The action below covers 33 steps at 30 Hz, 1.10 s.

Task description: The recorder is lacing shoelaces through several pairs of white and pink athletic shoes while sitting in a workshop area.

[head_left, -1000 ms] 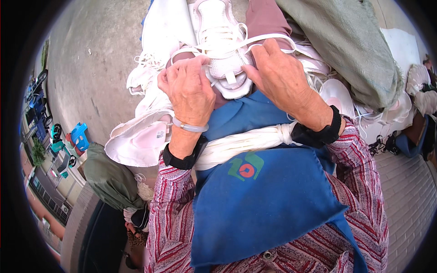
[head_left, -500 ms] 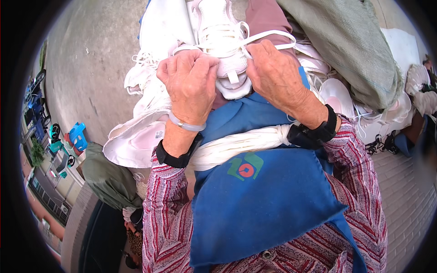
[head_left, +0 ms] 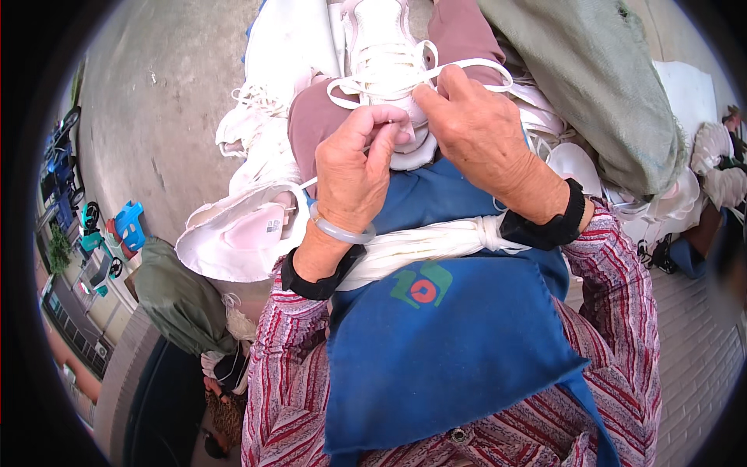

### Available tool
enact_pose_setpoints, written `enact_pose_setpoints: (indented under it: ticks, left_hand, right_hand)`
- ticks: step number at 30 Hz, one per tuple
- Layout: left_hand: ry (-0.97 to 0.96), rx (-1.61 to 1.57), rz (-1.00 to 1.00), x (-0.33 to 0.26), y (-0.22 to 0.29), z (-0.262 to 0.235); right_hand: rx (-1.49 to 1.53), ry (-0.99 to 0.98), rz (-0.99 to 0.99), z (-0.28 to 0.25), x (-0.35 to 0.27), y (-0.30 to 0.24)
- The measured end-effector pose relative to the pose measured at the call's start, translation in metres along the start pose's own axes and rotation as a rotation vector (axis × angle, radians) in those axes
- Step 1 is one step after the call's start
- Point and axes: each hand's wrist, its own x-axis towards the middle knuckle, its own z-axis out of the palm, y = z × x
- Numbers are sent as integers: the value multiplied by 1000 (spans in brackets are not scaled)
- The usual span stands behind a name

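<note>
A white and pale pink sneaker lies on my lap, its heel toward me. A white shoelace is threaded through its upper part and loops out to both sides. My right hand pinches the lace at the right of the shoe's opening. My left hand is closed, thumb and fingertips together just above the heel; what they hold is hidden. A bundle of white laces is tied round my waist over a blue apron.
White shoe pieces are piled at my left, more uppers at my right. A grey-green sack lies at the right. Another person's green-clothed leg shows at the lower left; parked vehicles stand farther off.
My left hand has come off the lace at the left of the shoe and moved right and toward me, to the heel. The right hand has shifted slightly, still at the lace.
</note>
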Motion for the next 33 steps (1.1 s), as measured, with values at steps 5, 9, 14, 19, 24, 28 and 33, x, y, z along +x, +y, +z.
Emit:
enact_pose_setpoints:
  ticks: [5,9,14,19,24,28,33]
  left_hand:
    - [9,-55,-111,15,15,-14]
    - [-19,-199,-154,41,23,-19]
    - [-24,-174,-125,83,36,-28]
    - [-80,-191,-184,102,20,-26]
    - [-214,-165,-238,102,17,-21]
    - [-314,-132,-256,103,12,-18]
    - [-284,-149,-242,112,12,-18]
  right_hand:
    - [-98,2,-152,0,11,3]
    - [224,52,-64,2,22,7]
    - [860,-11,297,-3,38,-3]
    - [606,86,238,2,34,0]
    - [304,160,-111,13,18,-2]
    - [266,103,-239,23,4,-7]
    - [414,20,-325,18,10,-37]
